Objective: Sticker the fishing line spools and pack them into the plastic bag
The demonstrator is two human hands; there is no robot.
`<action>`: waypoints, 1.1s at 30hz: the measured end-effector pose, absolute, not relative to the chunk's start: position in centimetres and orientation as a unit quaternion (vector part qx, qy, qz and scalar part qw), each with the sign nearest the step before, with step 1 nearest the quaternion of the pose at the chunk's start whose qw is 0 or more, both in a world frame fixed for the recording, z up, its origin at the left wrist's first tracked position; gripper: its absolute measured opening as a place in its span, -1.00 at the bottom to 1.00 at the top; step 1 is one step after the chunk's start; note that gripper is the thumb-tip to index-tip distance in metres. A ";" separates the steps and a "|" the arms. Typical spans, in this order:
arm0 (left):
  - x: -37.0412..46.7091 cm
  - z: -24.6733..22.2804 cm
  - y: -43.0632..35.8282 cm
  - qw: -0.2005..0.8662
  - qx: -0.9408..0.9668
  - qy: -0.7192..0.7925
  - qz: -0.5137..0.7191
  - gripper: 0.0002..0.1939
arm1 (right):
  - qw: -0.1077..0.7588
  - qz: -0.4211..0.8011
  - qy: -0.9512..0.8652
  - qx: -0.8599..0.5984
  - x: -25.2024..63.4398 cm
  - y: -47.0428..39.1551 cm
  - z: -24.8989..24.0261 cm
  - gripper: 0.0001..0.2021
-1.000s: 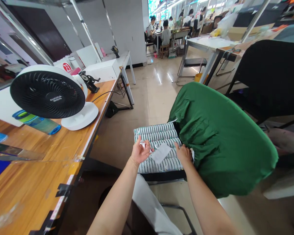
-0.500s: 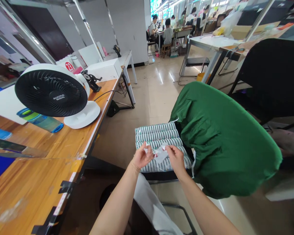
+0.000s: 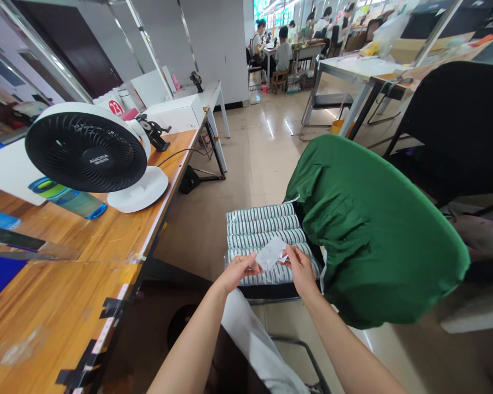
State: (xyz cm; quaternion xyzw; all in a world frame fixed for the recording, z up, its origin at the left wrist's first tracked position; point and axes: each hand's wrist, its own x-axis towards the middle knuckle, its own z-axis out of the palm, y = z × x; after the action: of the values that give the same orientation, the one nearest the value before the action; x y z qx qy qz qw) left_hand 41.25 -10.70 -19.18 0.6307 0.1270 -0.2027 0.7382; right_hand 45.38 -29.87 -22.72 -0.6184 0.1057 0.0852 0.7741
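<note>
A small crumpled piece of white paper or tissue [image 3: 271,251] is stretched between my two hands. My left hand [image 3: 240,269] pinches its left edge, and my right hand [image 3: 299,266] pinches the right edge. Below them lies a striped, padded seat cushion [image 3: 265,225] in white, grey and green, on a chair seat. The chair's backrest wears a loose green fabric cover [image 3: 382,230], just right of my right hand.
On the left, a wooden table [image 3: 107,290] carries a black and white fan [image 3: 86,153] and a blue water bottle [image 3: 72,201]. A black chair [image 3: 456,120] stands at the right. Several people sit at tables in the background.
My left hand has turned from raised, curled fingers to a lower pinch on the paper. The paper now shows wider and flatter between both hands.
</note>
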 end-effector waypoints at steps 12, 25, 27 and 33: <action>40.1 -18.0 -11.5 0.862 0.463 0.180 -0.104 -0.59 | 0.767 0.167 -0.100 -0.611 43.6 -31.4 -21.2 -0.60; 38.5 -17.5 -11.8 0.891 0.418 0.149 -0.097 -0.53 | 0.682 0.103 -0.095 -0.718 43.3 -29.7 -19.9 -0.67; 38.2 -17.5 -11.8 0.859 0.485 0.133 -0.093 -0.49 | 0.712 0.098 -0.030 -0.694 43.4 -29.6 -19.7 -0.58; 37.6 -18.2 -12.0 0.776 0.596 0.110 -0.172 -0.45 | 0.743 0.091 -0.003 -0.663 42.9 -29.8 -19.4 -0.50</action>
State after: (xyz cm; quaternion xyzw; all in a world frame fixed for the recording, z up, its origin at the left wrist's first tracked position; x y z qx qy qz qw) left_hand 37.61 -12.01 -18.16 0.5961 0.1104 -0.1724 0.7764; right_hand 42.93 -29.79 -19.43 -0.6631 -0.0030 0.0909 0.7430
